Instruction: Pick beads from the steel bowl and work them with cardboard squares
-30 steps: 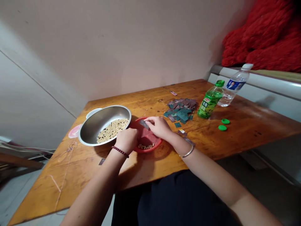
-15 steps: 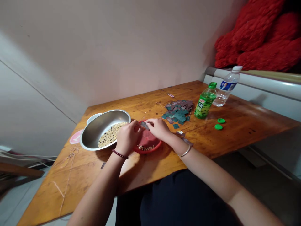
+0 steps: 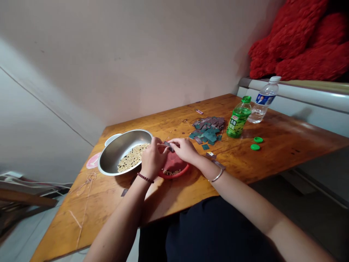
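Above a shallow red mesh basket (image 3: 174, 177), my right hand (image 3: 185, 149) pinches a small dark square piece (image 3: 168, 146) between thumb and fingers. My left hand (image 3: 153, 157) has its thumb and fingers closed at the left edge of that same piece. Some pale beads or beans (image 3: 174, 172) lie along the basket's near side. Left of the basket, a tilted steel bowl (image 3: 109, 154) contains many pale round grains (image 3: 132, 157) mixed with dark ones. Behind my right hand lies a heap of dark green and purplish pieces (image 3: 208, 129).
A green drink bottle (image 3: 237, 120) and a clear water bottle (image 3: 263, 102) stand at the right. Near them are two green caps (image 3: 258, 139). Thin string (image 3: 87, 183) and a pink round disc (image 3: 93, 160) lie at the left of the wooden table (image 3: 109, 214).
My left hand has come nearer my right, its fingertips now at the dark piece. The view has shifted slightly, so the bowl appears further right.
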Available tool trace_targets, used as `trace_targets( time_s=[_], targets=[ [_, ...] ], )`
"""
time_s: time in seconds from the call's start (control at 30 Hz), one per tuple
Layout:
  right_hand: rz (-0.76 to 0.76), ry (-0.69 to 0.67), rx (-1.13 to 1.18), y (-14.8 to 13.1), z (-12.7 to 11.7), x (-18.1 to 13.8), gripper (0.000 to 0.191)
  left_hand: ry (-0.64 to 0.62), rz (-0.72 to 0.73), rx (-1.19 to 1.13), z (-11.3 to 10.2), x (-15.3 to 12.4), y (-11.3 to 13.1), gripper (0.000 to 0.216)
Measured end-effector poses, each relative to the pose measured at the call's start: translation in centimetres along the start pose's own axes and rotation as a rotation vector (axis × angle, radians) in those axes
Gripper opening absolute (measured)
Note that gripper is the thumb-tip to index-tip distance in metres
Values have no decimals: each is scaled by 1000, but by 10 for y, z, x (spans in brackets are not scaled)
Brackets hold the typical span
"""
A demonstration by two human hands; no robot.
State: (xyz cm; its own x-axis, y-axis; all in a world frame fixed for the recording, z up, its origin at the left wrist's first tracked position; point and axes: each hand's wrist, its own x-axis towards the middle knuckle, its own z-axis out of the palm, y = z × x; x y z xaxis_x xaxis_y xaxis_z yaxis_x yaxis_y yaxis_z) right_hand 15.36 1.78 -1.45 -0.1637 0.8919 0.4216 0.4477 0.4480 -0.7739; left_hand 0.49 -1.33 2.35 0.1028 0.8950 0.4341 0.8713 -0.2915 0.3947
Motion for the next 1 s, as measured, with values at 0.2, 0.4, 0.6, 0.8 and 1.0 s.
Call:
trace_targets(
  time_s=[0.2,0.4,0.6,0.8,1.0],
  targets=[
    [-13,9,16,1,2,0,23,26,-18,16,2,0,-1,30],
    [27,12,9,2,6,1,23,-9,4,-4,5,-1,-5,26],
    [28,13,54,2,7,1,22,39,11,-14,7,-2,-6,27],
    [27,-3,146,4,7,0,23,61,8,28,11,-3,-6,26],
    [26,15,125,2,5,-1,23,63,16,-4,13,-3,-6,28]
  ],
)
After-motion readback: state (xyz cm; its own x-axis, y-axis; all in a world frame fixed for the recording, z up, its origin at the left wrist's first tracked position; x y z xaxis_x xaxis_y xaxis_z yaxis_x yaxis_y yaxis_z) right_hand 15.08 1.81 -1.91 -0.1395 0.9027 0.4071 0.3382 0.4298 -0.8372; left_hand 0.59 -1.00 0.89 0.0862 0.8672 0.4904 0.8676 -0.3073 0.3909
